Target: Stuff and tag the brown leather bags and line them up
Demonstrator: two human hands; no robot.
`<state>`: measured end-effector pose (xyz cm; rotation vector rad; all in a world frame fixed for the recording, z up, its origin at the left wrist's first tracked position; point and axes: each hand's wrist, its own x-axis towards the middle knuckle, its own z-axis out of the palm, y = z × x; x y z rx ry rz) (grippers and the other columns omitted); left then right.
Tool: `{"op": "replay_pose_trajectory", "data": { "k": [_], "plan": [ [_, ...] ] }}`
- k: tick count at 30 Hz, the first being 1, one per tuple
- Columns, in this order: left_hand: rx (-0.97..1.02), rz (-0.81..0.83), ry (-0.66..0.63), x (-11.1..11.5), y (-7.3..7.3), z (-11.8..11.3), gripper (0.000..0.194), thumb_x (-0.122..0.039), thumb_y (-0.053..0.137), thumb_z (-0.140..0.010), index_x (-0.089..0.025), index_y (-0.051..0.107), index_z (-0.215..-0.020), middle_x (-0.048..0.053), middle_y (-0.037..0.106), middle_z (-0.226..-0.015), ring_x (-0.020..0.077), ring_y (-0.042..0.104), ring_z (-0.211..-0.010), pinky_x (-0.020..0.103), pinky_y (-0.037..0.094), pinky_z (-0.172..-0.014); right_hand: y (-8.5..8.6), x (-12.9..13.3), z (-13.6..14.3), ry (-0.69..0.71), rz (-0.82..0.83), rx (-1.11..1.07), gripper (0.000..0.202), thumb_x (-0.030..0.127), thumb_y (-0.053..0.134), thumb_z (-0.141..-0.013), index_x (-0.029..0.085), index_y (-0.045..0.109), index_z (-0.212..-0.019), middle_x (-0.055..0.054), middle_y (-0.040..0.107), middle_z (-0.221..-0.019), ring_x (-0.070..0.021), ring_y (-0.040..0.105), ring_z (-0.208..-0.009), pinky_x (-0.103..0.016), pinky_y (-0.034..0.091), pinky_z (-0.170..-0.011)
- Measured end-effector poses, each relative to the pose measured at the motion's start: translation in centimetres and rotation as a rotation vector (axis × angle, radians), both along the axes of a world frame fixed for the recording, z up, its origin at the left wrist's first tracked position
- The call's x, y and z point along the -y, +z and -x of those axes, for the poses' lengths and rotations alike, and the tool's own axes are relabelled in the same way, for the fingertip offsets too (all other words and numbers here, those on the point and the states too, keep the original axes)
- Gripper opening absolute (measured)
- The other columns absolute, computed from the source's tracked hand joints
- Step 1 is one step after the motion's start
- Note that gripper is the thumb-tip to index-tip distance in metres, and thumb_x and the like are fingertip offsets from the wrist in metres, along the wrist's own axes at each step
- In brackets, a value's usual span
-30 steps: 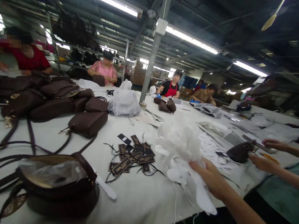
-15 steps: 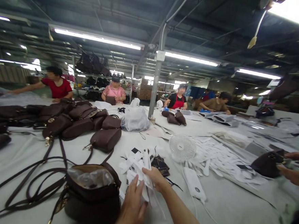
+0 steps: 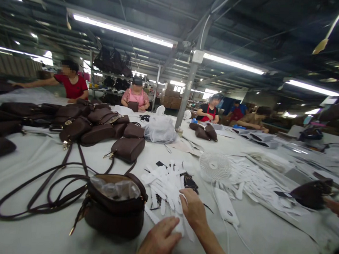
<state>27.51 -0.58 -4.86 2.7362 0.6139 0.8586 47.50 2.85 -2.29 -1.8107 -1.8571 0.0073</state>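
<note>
Touching the near end of the loose white strips (image 3: 165,181), the right hand (image 3: 193,209) has its fingers bent and close to each other; I cannot tell if they really pinch a strip. The left hand (image 3: 159,237) is just beside it, nearer to the body, with fingers half curled and the tips at the edge of a white piece; its grip is also not clear to see.

The strips are spread in a pile on the pale tabletop (image 3: 45,236), in front of both hands, and some black tags (image 3: 189,181) show at the right side of this pile. To the left stands a dark brown handbag (image 3: 115,216), open at the top, with clear plastic (image 3: 115,189) inside. On the right side lie a small white fan (image 3: 214,167) and, behind it, many more white strips (image 3: 258,183). Farther right, a co-worker's hand (image 3: 338,209) is near a dark bag (image 3: 310,193). Beyond, many brown bags (image 3: 98,133) are heaped on the left, near a white plastic bag (image 3: 161,129).
</note>
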Motion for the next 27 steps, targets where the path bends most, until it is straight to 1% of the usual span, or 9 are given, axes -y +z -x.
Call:
{"op": "replay_pose_trajectory", "data": {
  "k": [2, 4, 9, 11, 14, 18, 20, 23, 27],
  "plan": [
    [0.13, -0.163, -0.069, 1.5, 0.4, 3.2, 0.028, -0.014, 0.045, -0.091, -0.02, 0.064, -0.111, 0.01, 0.07, -0.11, 0.0203, 0.061, -0.106, 0.029, 0.051, -0.091, -0.3, 0.3, 1.5, 0.047, 0.0, 0.138, 0.028, 0.022, 0.04, -0.094, 0.021, 0.066, -0.103, -0.009, 0.067, -0.101, -0.024, 0.059, -0.098, -0.034, 0.043, -0.088],
    [0.224, -0.225, 0.018, 2.5, 0.5, 7.4, 0.027, -0.014, 0.043, -0.092, -0.02, 0.064, -0.109, 0.009, 0.07, -0.098, 0.0181, 0.063, -0.094, 0.027, 0.053, -0.084, -1.1, 0.3, 2.8, 0.047, 0.086, 0.217, 0.023, 0.02, 0.044, -0.092, 0.021, 0.066, -0.1, -0.008, 0.067, -0.1, -0.0234, 0.059, -0.095, -0.032, 0.043, -0.084],
    [0.388, -0.172, 0.697, 1.6, 0.8, 18.1, 0.034, -0.022, 0.048, -0.089, -0.022, 0.056, -0.122, 0.013, 0.058, -0.124, 0.0271, 0.056, -0.115, 0.041, 0.049, -0.095, -3.1, -1.8, 3.9, 0.004, 0.236, 0.218, 0.031, 0.008, 0.045, -0.087, 0.018, 0.063, -0.109, -0.012, 0.063, -0.12, -0.0246, 0.055, -0.11, -0.032, 0.04, -0.094],
    [0.462, -0.153, 0.832, 0.2, 1.3, 20.6, 0.037, -0.032, 0.053, -0.088, -0.02, 0.053, -0.123, 0.013, 0.056, -0.123, 0.0308, 0.054, -0.116, 0.05, 0.046, -0.098, -2.7, -3.1, 3.7, -0.009, 0.247, 0.186, 0.031, 0.006, 0.047, -0.085, 0.017, 0.064, -0.108, -0.013, 0.063, -0.12, -0.0251, 0.055, -0.113, -0.033, 0.04, -0.095],
    [0.605, -0.073, 0.911, -1.9, 1.9, 22.2, 0.045, -0.045, 0.056, -0.084, -0.018, 0.052, -0.119, 0.013, 0.057, -0.115, 0.0321, 0.056, -0.109, 0.052, 0.048, -0.095, -1.1, -4.5, 3.3, -0.051, 0.251, 0.144, 0.024, 0.007, 0.051, -0.082, 0.016, 0.067, -0.097, -0.014, 0.065, -0.114, -0.0271, 0.057, -0.11, -0.036, 0.042, -0.093],
    [0.664, 0.129, 0.921, -3.4, 1.1, 22.8, 0.062, -0.051, 0.061, -0.078, -0.017, 0.047, -0.128, 0.015, 0.053, -0.127, 0.0343, 0.053, -0.118, 0.053, 0.044, -0.101, 0.2, -3.5, 4.2, -0.06, 0.221, 0.046, 0.035, 0.01, 0.04, -0.089, 0.015, 0.062, -0.115, -0.015, 0.059, -0.128, -0.0244, 0.054, -0.119, -0.038, 0.04, -0.1],
    [0.635, 0.3, 0.836, -3.8, 0.2, 22.8, 0.07, -0.051, 0.063, -0.076, -0.019, 0.041, -0.134, 0.015, 0.052, -0.133, 0.0343, 0.052, -0.121, 0.054, 0.042, -0.103, 0.0, -1.8, 5.9, 0.017, 0.252, -0.07, 0.042, 0.011, 0.036, -0.089, 0.016, 0.054, -0.127, -0.012, 0.062, -0.124, -0.0199, 0.06, -0.11, -0.034, 0.047, -0.092],
    [0.602, 0.501, 0.716, -3.9, -1.3, 22.4, 0.073, -0.051, 0.066, -0.073, -0.019, 0.041, -0.134, 0.015, 0.056, -0.13, 0.0338, 0.055, -0.118, 0.053, 0.044, -0.101, -0.7, 1.3, 9.6, 0.282, 0.28, -0.417, 0.05, 0.013, 0.039, -0.085, 0.02, 0.049, -0.133, -0.008, 0.065, -0.119, -0.019, 0.065, -0.098, -0.032, 0.053, -0.081],
    [0.627, 0.486, 0.831, -3.3, -2.7, 22.1, 0.078, -0.059, 0.068, -0.066, -0.016, 0.046, -0.126, 0.016, 0.057, -0.125, 0.0368, 0.055, -0.116, 0.055, 0.044, -0.1, -0.9, 2.6, 13.1, 0.371, 0.172, -0.455, 0.051, 0.007, 0.039, -0.075, 0.023, 0.063, -0.118, -0.005, 0.069, -0.109, -0.0219, 0.063, -0.101, -0.036, 0.049, -0.09]
  ]
}}
